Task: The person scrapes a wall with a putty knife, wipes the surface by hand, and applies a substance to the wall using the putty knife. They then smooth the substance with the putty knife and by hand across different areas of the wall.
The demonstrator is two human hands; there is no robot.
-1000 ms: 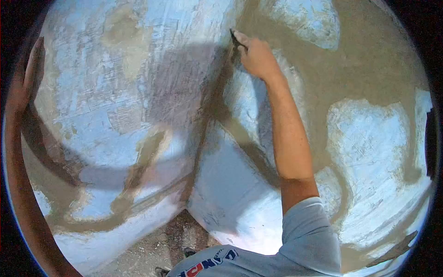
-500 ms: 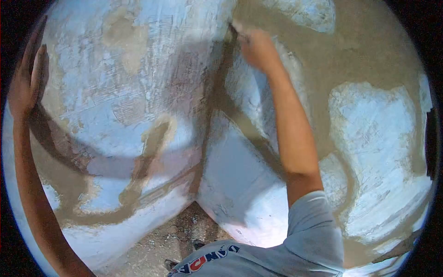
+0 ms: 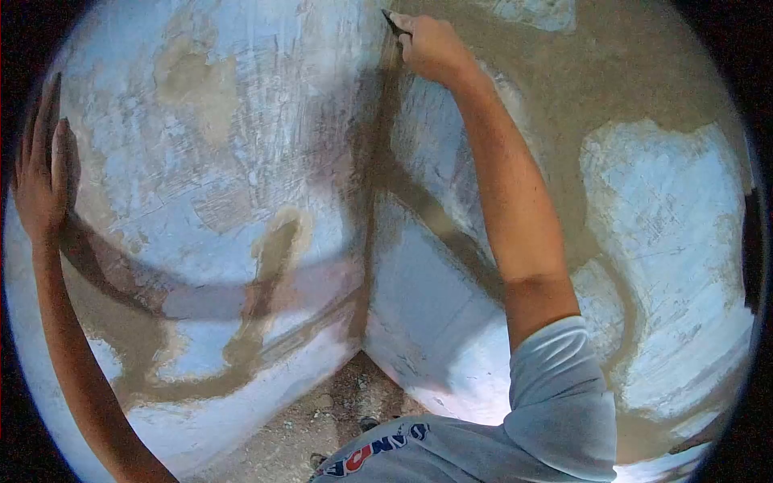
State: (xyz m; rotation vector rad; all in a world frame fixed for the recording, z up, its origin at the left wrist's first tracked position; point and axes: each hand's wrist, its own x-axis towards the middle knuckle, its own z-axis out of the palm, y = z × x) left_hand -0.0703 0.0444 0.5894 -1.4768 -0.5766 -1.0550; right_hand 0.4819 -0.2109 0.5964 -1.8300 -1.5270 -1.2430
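My right hand [image 3: 435,50] is closed around a small, slim dark tool [image 3: 392,22], like a scraper. The tool's tip is at the top of the inside corner [image 3: 385,97] where two walls meet. A brown filler-like strip runs down this corner. On the far left, my left hand [image 3: 44,181] lies flat against the left wall [image 3: 266,105], fingers stretched out and pointing up, with nothing in it. The left wall is pale blue with scuffed plaster and brown patches.
The right wall [image 3: 660,233] has wide brown patches around bare pale areas. A brown band [image 3: 443,225] slants down from the corner. Rough ground [image 3: 314,419] and my shoes [image 3: 368,423] show below. My arms cast shadows on the walls.
My right hand has moved upward along the corner with the tool. My left hand stays on the wall, appearing lower as the view shifts.
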